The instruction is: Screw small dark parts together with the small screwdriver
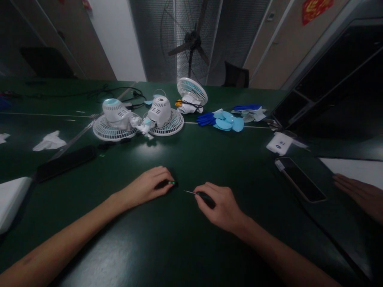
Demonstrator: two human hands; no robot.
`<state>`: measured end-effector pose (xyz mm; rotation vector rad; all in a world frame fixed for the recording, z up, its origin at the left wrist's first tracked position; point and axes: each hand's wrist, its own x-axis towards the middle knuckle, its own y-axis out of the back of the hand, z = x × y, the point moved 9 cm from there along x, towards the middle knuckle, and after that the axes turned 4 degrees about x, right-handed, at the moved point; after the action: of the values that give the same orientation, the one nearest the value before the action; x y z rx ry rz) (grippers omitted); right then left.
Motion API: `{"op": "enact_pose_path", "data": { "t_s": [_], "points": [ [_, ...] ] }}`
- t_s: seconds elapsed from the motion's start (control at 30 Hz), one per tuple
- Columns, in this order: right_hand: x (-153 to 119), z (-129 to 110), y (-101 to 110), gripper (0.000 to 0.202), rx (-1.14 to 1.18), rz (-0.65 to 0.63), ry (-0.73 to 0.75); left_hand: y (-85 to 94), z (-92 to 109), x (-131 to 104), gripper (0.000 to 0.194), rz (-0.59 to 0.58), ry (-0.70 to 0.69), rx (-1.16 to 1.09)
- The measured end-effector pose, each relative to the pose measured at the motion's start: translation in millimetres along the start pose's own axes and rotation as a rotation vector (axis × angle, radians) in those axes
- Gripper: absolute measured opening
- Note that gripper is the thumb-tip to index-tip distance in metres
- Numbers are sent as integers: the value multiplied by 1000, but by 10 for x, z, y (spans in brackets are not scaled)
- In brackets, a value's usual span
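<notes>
In the middle of the dark green table (143, 239), my left hand (152, 184) is closed around a small dark piece with a bright green part (171, 183). Its exact kind is too small to tell. Just to the right, my right hand (220, 205) grips a screwdriver (206, 199) by its dark handle. The thin metal shaft points left toward the piece, with a gap between its tip and my left fingers.
Partly disassembled white fans (115, 129) lie beyond my hands, near blue fan blades (229, 120) and blue gloves (206, 118). A phone (301, 179) is on the right, where another person's hand (360, 195) rests by white paper. A long black object (66, 162) lies left.
</notes>
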<state>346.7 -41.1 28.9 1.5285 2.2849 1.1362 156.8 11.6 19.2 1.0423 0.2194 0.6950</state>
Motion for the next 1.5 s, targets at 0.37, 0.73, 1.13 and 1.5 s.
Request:
{"op": "enact_pose_path", "data": {
  "t_s": [0.37, 0.73, 1.13, 1.5],
  "points": [
    [-24, -44, -68, 16, -106, -81, 43, -210, 334, -1, 14, -88, -106, -11],
    [-32, -75, -97, 17, -106, -108, 71, -217, 346, -9, 19, -129, -105, -17],
    [-39, -92, -118, 17, -112, -115, 85, -208, 395, -10, 19, -89, -147, -44],
    [-42, -146, -210, 20, -233, -176, 127, -222, 398, -17, 17, -71, -146, -27]
  ]
}}
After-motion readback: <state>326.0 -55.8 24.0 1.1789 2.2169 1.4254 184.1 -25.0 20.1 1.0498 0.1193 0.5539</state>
